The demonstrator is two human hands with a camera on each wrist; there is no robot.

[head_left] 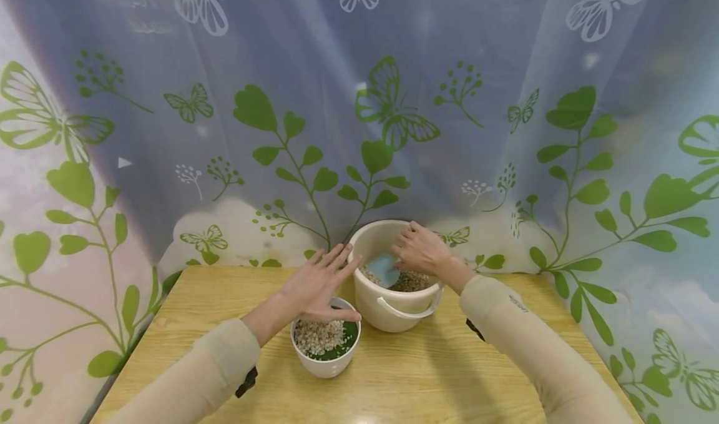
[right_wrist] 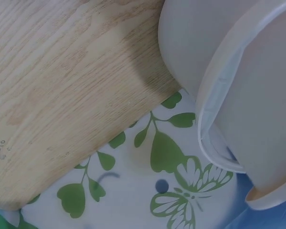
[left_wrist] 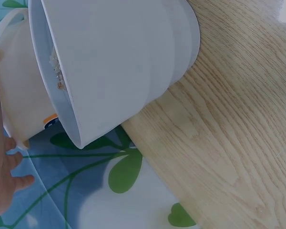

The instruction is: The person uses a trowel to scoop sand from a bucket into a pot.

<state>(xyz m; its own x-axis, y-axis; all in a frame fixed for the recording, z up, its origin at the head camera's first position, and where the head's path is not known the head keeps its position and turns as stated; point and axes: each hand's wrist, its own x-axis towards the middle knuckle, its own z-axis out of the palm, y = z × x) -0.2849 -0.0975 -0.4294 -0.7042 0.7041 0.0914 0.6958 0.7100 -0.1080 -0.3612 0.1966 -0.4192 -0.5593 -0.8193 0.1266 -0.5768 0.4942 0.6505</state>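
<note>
My right hand (head_left: 422,250) grips a light blue scoop (head_left: 384,270) inside a cream plastic bucket (head_left: 387,311). The handle is hidden behind my fingers, and the blade lies against pale brown granules (head_left: 412,281) at the bottom. With spread fingers, my left hand (head_left: 314,286) reaches over the back of a small white pot (head_left: 326,368), its fingertips right at the bucket's left rim. Heaped in the pot, pale grains (head_left: 319,338) partly cover a green surface (head_left: 349,336). In the left wrist view, the white pot (left_wrist: 114,62) stands large, with my left fingers at the left edge.
Pot and bucket stand side by side on a wooden table (head_left: 247,361), the bucket close to the back edge. A bail handle (head_left: 404,313) hangs down the bucket's front. Behind the table hangs a curtain (head_left: 314,130) printed with leaves and butterflies.
</note>
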